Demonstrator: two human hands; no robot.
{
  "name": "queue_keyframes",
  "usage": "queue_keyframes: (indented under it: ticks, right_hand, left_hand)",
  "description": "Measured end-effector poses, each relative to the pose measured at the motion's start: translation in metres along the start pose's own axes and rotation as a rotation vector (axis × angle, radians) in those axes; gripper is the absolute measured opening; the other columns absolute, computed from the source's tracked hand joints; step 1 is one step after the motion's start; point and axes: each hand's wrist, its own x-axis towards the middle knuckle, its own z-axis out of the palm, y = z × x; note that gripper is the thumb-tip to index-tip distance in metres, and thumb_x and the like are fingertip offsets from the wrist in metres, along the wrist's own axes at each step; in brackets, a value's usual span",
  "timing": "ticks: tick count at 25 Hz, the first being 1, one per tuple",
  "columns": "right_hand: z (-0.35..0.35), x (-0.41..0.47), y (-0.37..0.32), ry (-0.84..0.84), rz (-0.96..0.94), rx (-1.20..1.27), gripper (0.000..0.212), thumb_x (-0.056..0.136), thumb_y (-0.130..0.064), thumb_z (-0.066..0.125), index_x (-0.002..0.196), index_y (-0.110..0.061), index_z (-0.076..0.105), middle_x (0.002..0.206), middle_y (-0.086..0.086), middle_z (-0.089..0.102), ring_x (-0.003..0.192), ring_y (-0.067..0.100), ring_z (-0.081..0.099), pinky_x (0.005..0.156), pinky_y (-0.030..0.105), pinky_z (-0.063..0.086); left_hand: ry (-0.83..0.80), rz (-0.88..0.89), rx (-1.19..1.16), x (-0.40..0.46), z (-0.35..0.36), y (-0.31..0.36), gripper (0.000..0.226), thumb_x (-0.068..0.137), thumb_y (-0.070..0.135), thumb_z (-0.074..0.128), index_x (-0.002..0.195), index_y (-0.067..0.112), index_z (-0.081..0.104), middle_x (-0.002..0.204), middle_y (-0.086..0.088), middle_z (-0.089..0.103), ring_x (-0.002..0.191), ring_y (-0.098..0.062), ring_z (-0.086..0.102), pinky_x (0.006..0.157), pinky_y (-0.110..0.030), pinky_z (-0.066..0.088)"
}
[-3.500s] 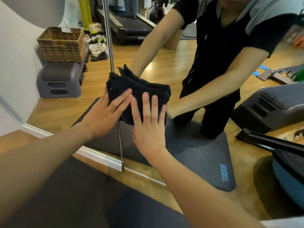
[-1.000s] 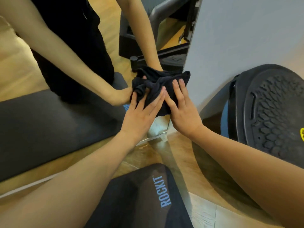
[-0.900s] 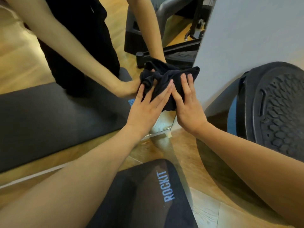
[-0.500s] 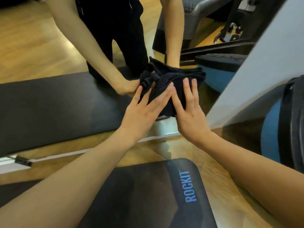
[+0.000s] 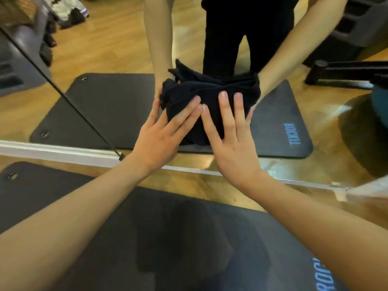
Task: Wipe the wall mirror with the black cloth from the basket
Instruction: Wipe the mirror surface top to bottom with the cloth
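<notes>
Both hands make the grip on the black cloth (image 5: 210, 101), and neither one clenches it: my left hand (image 5: 159, 139) and right hand (image 5: 233, 143) lie flat with straight fingers, pressing the bunched cloth against the wall mirror (image 5: 109, 49). The left fingers (image 5: 184, 114) angle up and to the right over the cloth's lower left part; the right fingers (image 5: 225, 110) point almost straight up over its lower right part. The two hands sit side by side, the index fingers touching or nearly so at the cloth's middle. So the grip is released in the sense of open palms, pushing rather than holding.

The cloth is crumpled into a thick wad, its folds rising above my fingertips. Directly behind it in the glass I see the reflected arms meeting the cloth from the far side, with dark clothing above.

Below the grip runs the mirror's bottom edge with a pale baseboard strip (image 5: 52, 150). Nearer to me than the hands, under my forearms, lies a dark exercise mat (image 5: 168, 238) on the wooden floor (image 5: 189, 183), with blue lettering at its lower right corner, cut off by the frame. The mat's reflection shows on both sides of the grip, its lettering reversed to the right. Left of the grip, a thin dark seam (image 5: 63, 91) slants across the glass.
</notes>
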Motion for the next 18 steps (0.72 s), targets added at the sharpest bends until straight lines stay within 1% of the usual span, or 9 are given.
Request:
queue_keyframes:
  ticks: [2, 4, 7, 9, 11, 12, 15, 17, 18]
  right_hand:
    - [0.014, 0.015, -0.032, -0.019, -0.010, 0.026, 0.056, 0.108, 0.002, 0.026, 0.162, -0.009, 0.029, 0.161, 0.025, 0.011, 0.152, 0.048, 0.011, 0.126, 0.065, 0.010]
    - [0.032, 0.032, -0.066, -0.008, -0.021, 0.061, 0.052, 0.110, -0.002, 0.023, 0.160, -0.010, 0.037, 0.161, 0.022, 0.013, 0.152, 0.044, 0.015, 0.126, 0.065, 0.014]
    - [0.064, 0.055, -0.117, 0.089, -0.070, 0.057, 0.044, 0.113, -0.011, 0.041, 0.157, -0.015, 0.046, 0.163, 0.020, 0.032, 0.151, 0.038, 0.034, 0.123, 0.061, 0.031]
    - [0.084, 0.067, -0.146, 0.131, -0.115, 0.069, 0.044, 0.112, -0.015, 0.045, 0.155, -0.017, 0.049, 0.160, 0.015, 0.045, 0.148, 0.034, 0.043, 0.119, 0.058, 0.039]
    - [0.099, 0.073, -0.167, 0.122, -0.129, 0.067, 0.045, 0.112, -0.015, 0.041, 0.157, -0.017, 0.046, 0.161, 0.012, 0.045, 0.149, 0.033, 0.042, 0.120, 0.057, 0.038]
    - [0.106, 0.073, -0.176, 0.112, -0.121, 0.067, 0.046, 0.112, -0.015, 0.039, 0.158, -0.017, 0.044, 0.163, 0.014, 0.042, 0.150, 0.033, 0.039, 0.121, 0.056, 0.036]
    - [0.123, 0.068, -0.191, 0.104, -0.104, 0.041, 0.047, 0.113, -0.014, 0.038, 0.160, -0.017, 0.039, 0.163, 0.013, 0.025, 0.151, 0.031, 0.028, 0.124, 0.056, 0.030]
    - [0.130, 0.063, -0.193, 0.087, -0.104, 0.055, 0.048, 0.113, -0.013, 0.039, 0.160, -0.017, 0.037, 0.162, 0.013, 0.021, 0.151, 0.031, 0.024, 0.125, 0.055, 0.027]
    - [0.132, 0.059, -0.193, 0.072, -0.099, 0.066, 0.048, 0.112, -0.012, 0.038, 0.161, -0.016, 0.036, 0.163, 0.013, 0.019, 0.152, 0.031, 0.023, 0.126, 0.055, 0.026]
  left_hand:
    - [-0.017, 0.008, 0.013, -0.024, 0.000, -0.035, 0.072, 0.103, 0.007, 0.036, 0.166, 0.014, 0.002, 0.174, -0.002, -0.001, 0.150, -0.048, 0.034, 0.127, -0.058, 0.001]
    - [-0.016, -0.009, 0.038, -0.052, 0.001, -0.069, 0.074, 0.103, 0.008, 0.041, 0.166, 0.013, 0.003, 0.175, -0.001, -0.009, 0.151, -0.045, 0.031, 0.127, -0.058, 0.000]
    - [-0.022, -0.069, 0.065, -0.096, 0.001, -0.111, 0.076, 0.103, 0.008, 0.044, 0.166, 0.011, 0.002, 0.175, -0.003, -0.008, 0.154, -0.039, 0.025, 0.127, -0.058, 0.001]
    - [-0.049, -0.084, 0.083, -0.121, 0.000, -0.136, 0.076, 0.103, 0.008, 0.045, 0.166, 0.010, 0.001, 0.174, -0.004, -0.009, 0.159, -0.035, 0.015, 0.124, -0.065, 0.010]
    - [-0.096, -0.076, 0.063, -0.138, 0.001, -0.156, 0.078, 0.104, 0.008, 0.045, 0.165, 0.011, -0.003, 0.174, -0.004, -0.011, 0.161, -0.031, 0.004, 0.117, -0.075, 0.022]
    - [-0.117, -0.071, 0.047, -0.146, 0.003, -0.164, 0.079, 0.104, 0.008, 0.045, 0.165, 0.011, -0.004, 0.174, -0.004, -0.012, 0.161, -0.031, 0.003, 0.114, -0.077, 0.026]
    - [-0.123, -0.065, -0.003, -0.164, 0.013, -0.170, 0.083, 0.104, 0.007, 0.052, 0.165, 0.009, -0.003, 0.174, -0.006, -0.011, 0.158, -0.037, 0.012, 0.111, -0.077, 0.032]
    - [-0.097, -0.068, -0.037, -0.170, 0.021, -0.167, 0.085, 0.103, 0.005, 0.056, 0.165, 0.008, -0.003, 0.174, -0.007, -0.011, 0.156, -0.041, 0.017, 0.109, -0.076, 0.036]
    - [-0.085, -0.071, -0.053, -0.173, 0.025, -0.164, 0.086, 0.102, 0.003, 0.056, 0.165, 0.007, -0.003, 0.173, -0.007, -0.011, 0.157, -0.040, 0.015, 0.109, -0.075, 0.037]
